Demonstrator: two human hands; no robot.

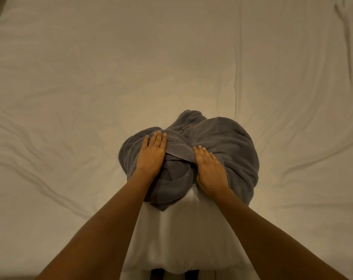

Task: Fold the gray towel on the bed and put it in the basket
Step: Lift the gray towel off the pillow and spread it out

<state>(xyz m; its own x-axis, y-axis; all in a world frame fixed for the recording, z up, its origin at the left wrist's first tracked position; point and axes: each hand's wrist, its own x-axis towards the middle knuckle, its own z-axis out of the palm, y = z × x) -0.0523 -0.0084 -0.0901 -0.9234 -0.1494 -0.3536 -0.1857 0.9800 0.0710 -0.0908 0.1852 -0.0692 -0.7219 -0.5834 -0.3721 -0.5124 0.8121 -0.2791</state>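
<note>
Gray towel (222,146) lies bunched in a rounded, crumpled heap on the bed (70,87), near the bed's front edge, centre of view. One hemmed edge crosses the heap diagonally between the two hands. No container is in view.

Left hand (152,153): palm down, fingers straight and close together, resting flat on the left part of the heap; released, grasping nothing. Right hand (209,168): palm down, fingers extended, lying flat on the right-centre of the heap, fingertips at the hemmed edge; also released. Both forearms reach forward from below. Towel sits directly under both palms. Bed sheet is pale, with creases to either side.
</note>
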